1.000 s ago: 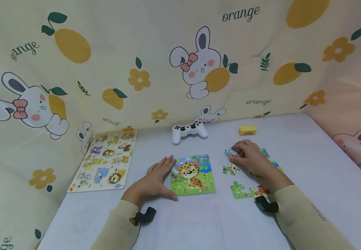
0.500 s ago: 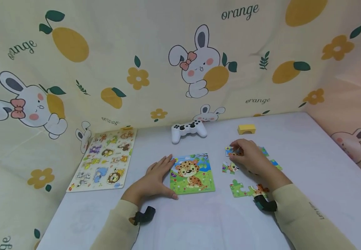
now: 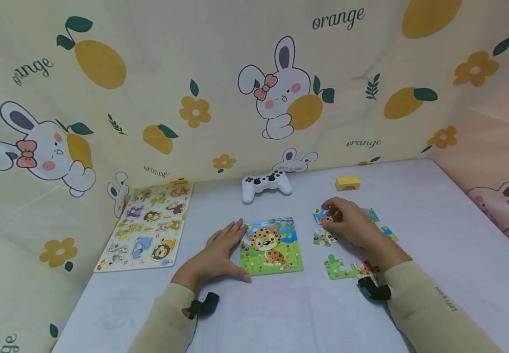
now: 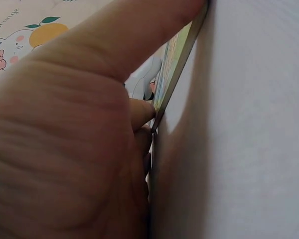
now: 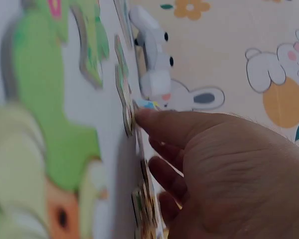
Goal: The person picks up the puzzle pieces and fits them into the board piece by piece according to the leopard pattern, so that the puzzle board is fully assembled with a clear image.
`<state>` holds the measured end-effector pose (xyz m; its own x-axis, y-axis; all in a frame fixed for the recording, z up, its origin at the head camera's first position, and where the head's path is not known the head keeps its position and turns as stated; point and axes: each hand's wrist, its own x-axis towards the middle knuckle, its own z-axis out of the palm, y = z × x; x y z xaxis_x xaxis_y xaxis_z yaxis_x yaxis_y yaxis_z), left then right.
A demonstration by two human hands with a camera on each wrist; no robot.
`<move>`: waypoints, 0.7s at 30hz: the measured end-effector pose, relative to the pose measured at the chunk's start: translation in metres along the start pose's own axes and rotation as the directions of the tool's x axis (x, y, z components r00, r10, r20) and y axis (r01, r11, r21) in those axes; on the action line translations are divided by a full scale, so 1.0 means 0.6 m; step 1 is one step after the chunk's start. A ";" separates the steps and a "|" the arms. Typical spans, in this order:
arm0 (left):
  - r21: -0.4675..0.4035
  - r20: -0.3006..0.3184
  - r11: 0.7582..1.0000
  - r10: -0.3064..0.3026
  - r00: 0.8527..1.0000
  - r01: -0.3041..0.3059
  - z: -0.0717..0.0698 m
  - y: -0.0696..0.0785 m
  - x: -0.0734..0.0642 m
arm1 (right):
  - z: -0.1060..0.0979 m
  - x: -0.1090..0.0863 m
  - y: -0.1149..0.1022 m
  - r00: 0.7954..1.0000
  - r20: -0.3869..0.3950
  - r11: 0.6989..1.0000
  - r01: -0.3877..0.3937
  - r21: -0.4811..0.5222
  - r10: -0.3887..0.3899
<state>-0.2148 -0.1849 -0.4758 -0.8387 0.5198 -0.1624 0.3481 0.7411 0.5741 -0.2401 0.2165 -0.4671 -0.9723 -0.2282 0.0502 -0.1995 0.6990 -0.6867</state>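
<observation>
My left hand lies with fingers spread along the left edge of a square leopard picture board. In the left wrist view, its thumb touches the board's edge. My right hand pinches a blue jigsaw piece between thumb and fingers, at the upper left of several loose pieces. Just below it lies a piece with part of the leopard's face. Nearer me are a green piece and an orange-brown piece. Other pieces are partly hidden under my right hand.
An animal puzzle board lies at the left. A white game controller sits at the back, with a yellow arch block to its right. A patterned cloth hangs behind the white table.
My right hand has shifted slightly, and the blue jigsaw piece it pinches has moved a little left and turned. My left hand and the leopard board have stayed in place.
</observation>
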 end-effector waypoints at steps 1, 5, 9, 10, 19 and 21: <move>0.000 0.000 1.000 0.000 1.000 0.000 0.000 0.000 -0.001 | 0.002 0.000 -0.003 1.000 0.004 1.000 0.010 0.018 -0.010; 0.003 0.001 1.000 0.004 1.000 -0.004 -0.001 0.000 -0.003 | 0.007 0.000 -0.012 0.999 -0.009 0.999 0.036 0.032 -0.035; 0.026 0.006 1.000 0.010 1.000 -0.011 0.000 -0.001 -0.001 | 0.005 -0.002 -0.029 0.999 -0.047 0.998 0.008 0.059 -0.006; 0.031 0.008 0.999 0.009 1.000 -0.009 0.000 0.000 -0.001 | 0.003 -0.003 -0.036 0.998 -0.055 0.998 0.001 0.069 0.003; 0.023 0.009 1.000 -0.009 1.000 0.009 -0.001 0.004 -0.001 | 0.020 -0.008 -0.124 0.997 -0.048 0.974 0.062 0.218 -0.052; 0.018 0.009 1.000 -0.012 1.000 0.012 -0.001 0.005 -0.002 | 0.035 -0.006 -0.139 0.997 -0.026 0.969 0.077 0.234 -0.073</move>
<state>-0.2133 -0.1838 -0.4734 -0.8390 0.5147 -0.1764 0.3457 0.7547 0.5576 -0.2176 0.1446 -0.4252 -0.9581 -0.2606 0.1192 -0.2398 0.5013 -0.8314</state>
